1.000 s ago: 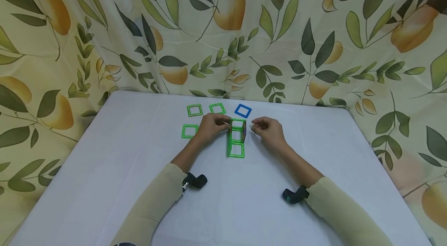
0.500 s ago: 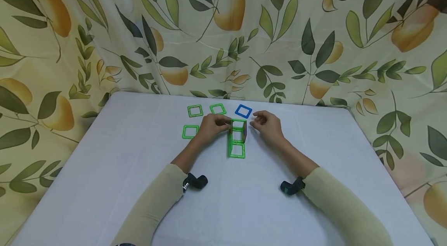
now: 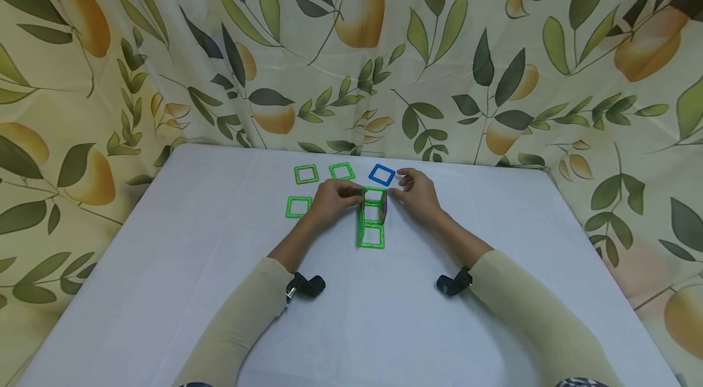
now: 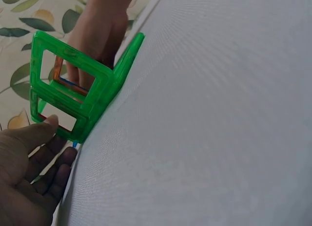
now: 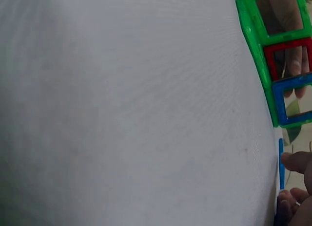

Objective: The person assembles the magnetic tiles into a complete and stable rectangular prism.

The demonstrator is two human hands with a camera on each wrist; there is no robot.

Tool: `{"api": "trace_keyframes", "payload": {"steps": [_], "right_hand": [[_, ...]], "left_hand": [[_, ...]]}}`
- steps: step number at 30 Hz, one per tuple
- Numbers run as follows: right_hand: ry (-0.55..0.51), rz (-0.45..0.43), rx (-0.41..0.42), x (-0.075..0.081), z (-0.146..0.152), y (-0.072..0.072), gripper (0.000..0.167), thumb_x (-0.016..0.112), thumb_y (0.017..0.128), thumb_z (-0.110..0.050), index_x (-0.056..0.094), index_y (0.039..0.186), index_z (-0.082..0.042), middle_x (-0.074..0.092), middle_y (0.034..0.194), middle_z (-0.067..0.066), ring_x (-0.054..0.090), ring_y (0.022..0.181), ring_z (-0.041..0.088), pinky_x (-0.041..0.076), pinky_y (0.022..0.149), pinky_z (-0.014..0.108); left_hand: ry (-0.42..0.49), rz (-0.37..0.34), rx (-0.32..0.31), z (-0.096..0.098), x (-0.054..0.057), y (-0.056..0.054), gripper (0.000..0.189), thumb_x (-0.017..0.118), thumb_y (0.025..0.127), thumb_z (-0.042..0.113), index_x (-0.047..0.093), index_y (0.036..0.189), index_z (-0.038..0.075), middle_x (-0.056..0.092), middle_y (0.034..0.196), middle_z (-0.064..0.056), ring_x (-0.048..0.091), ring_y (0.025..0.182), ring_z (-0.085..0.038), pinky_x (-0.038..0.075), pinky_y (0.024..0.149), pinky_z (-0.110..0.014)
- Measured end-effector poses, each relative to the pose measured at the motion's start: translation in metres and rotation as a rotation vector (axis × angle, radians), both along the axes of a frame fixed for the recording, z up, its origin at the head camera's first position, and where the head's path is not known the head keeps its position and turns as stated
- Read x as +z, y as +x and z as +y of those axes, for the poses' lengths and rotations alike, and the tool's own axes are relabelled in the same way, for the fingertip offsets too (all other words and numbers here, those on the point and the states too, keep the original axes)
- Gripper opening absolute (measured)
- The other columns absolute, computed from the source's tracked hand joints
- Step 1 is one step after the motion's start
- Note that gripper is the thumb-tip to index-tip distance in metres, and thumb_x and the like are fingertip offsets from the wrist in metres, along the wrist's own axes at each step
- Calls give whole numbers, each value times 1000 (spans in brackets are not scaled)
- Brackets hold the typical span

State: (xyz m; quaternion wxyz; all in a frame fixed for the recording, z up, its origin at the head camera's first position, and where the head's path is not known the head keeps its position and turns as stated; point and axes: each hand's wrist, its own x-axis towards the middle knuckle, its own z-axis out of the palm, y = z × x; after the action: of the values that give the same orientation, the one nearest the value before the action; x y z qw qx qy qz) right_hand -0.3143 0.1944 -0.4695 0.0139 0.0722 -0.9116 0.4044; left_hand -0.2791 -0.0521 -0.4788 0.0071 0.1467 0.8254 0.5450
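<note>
An upright structure of magnetic tiles (image 3: 373, 224), mostly green square frames, stands mid-table with one square lying flat at its near end. My left hand (image 3: 329, 202) holds its far left side, thumb against the frame in the left wrist view. An orange frame (image 4: 57, 67) shows through there. On the structure's right side are a red frame (image 5: 269, 60) and a blue frame (image 5: 278, 97). My right hand (image 3: 420, 195), fingers loosely bent, is beside the loose blue square tile (image 3: 379, 182); the fingertips are right at its edge. That tile (image 5: 281, 162) appears edge-on in the right wrist view.
Loose green square tiles lie left of the structure: one (image 3: 307, 182) at the back left, another (image 3: 339, 164) closer to the blue one, and a third (image 3: 287, 207) partly behind my left hand. The white table (image 3: 219, 289) ends at a patterned cloth (image 3: 351, 82).
My right hand has moved away from me and slightly left, from beside the structure to the loose blue tile. My left hand and the structure have stayed in place.
</note>
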Motion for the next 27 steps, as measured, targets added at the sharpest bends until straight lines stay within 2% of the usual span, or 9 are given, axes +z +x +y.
{"api": "trace_keyframes", "payload": {"steps": [7,12,19,27], "right_hand": [[79,11,-4,-1,-2,-5,54,79,96,-18,59,141,4,61,104,15,53,95,29,43,81,38],[96,19,-32,0,-4,-5,55,79,96,-23,60,141,4,64,101,15,56,93,30,44,82,40],[129,14,-69,-2,-4,-4,58,77,97,-32,60,142,0,64,95,10,55,86,25,42,77,36],[205,36,-62,1,-7,-9,55,71,100,-39,61,144,-7,62,89,7,56,81,24,41,71,36]], "left_hand": [[-6,-13,1,0,-2,0,24,79,96,11,78,119,7,77,115,-3,69,107,-18,55,94,-31],[-1,-28,8,0,-2,1,23,79,96,10,79,118,6,77,115,-4,70,107,-19,55,93,-33],[3,-37,4,1,-2,1,24,79,96,11,79,119,7,77,115,-3,69,108,-18,55,94,-32],[5,-24,12,1,0,1,23,79,96,12,79,119,6,77,115,-3,69,108,-19,55,94,-33]]}}
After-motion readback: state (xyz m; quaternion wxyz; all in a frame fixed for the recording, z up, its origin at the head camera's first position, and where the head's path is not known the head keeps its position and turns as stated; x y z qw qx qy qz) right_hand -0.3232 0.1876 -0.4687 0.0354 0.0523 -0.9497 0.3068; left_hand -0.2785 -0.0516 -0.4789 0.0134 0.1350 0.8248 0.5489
